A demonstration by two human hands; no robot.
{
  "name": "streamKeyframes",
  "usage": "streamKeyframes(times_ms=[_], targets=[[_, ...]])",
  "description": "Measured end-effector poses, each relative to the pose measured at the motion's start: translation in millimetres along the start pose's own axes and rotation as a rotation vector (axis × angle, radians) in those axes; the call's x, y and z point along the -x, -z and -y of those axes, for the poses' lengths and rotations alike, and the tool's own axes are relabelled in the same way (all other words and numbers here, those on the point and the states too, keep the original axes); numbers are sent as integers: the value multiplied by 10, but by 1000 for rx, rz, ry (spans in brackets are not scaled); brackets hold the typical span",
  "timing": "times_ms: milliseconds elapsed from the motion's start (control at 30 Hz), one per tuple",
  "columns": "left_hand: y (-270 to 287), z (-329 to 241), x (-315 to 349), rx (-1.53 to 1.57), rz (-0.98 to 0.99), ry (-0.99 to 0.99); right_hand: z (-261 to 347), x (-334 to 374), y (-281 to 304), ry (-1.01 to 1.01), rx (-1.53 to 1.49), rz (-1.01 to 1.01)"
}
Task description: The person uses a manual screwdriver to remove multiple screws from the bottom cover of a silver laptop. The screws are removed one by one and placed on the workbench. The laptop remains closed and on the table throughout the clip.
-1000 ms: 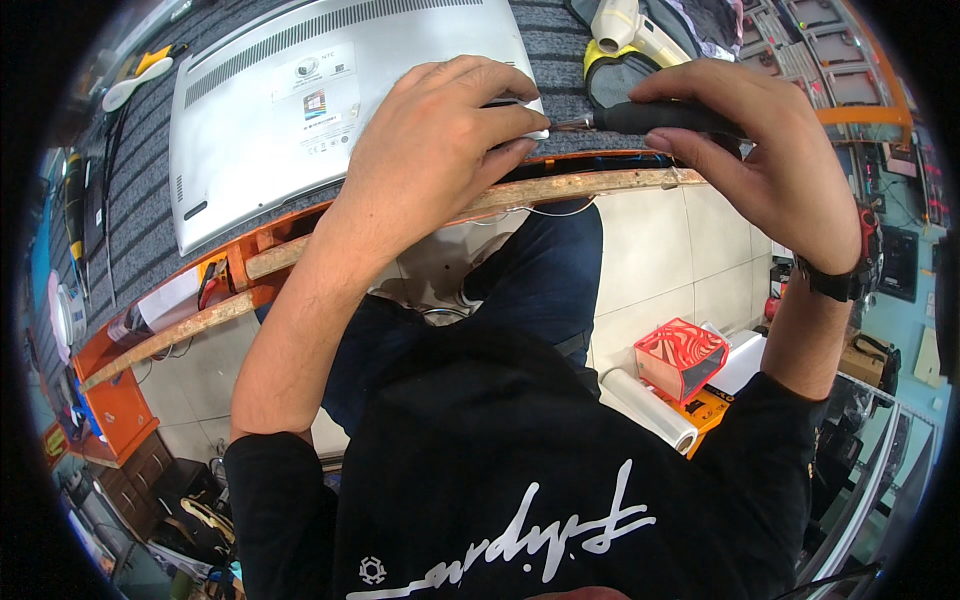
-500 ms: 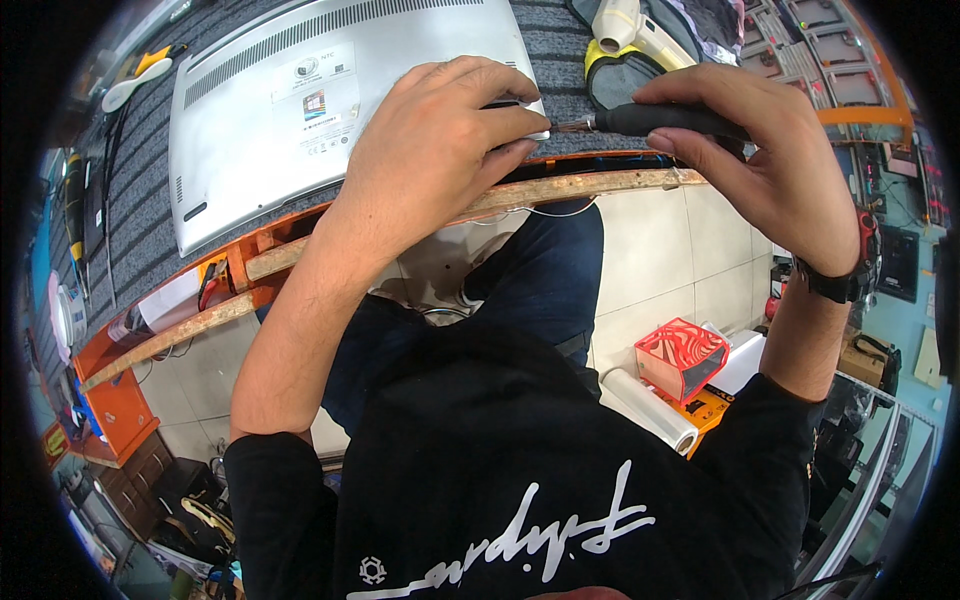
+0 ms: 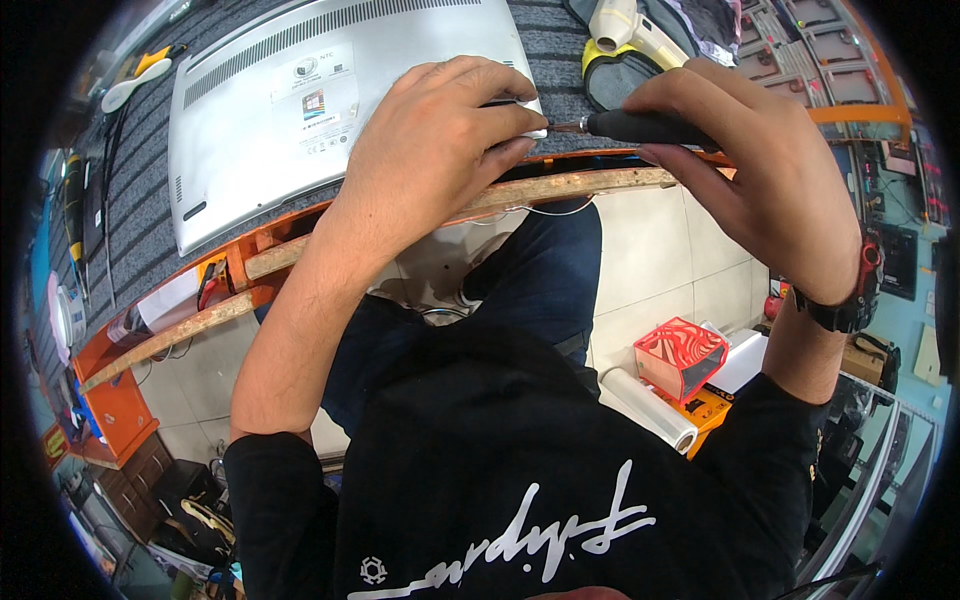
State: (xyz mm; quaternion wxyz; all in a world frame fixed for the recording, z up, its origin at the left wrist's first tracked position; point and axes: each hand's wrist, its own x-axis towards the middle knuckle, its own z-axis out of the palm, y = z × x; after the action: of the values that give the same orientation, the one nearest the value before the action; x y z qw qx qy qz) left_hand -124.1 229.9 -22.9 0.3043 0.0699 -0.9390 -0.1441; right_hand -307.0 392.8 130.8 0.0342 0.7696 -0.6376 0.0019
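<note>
Orange-edged bench (image 3: pixel 250 262), grey striped mat (image 3: pixel 130 260); silver laptop (image 3: pixel 300 110) upside down.

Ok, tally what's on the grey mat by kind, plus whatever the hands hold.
Laptop, silver, underside up: 1
Screwdriver, black handle, in right hand, tip at left hand: 1
Heat-gun-like tool, white and yellow: 1
Total: 3

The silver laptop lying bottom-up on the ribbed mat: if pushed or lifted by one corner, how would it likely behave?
The laptop looks like a thin, rigid slab, so it should lift as one stiff piece. The ribbed grey mat probably resists sliding. The left hand rests on its near corner, likely steadying it against the screwdriver held by the right hand.
</note>
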Motion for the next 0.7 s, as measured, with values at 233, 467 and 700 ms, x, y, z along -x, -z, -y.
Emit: streamKeyframes(times_ms=[233, 467, 700], targets=[[-1, -3, -3, 8, -5, 24, 142, -53, 123, -63, 139, 119], [32, 3, -5, 20, 29, 9, 126, -142, 171, -84, 193, 183], [26, -10, -1, 16, 25, 28, 135, -172, 206, -60, 204, 199]])
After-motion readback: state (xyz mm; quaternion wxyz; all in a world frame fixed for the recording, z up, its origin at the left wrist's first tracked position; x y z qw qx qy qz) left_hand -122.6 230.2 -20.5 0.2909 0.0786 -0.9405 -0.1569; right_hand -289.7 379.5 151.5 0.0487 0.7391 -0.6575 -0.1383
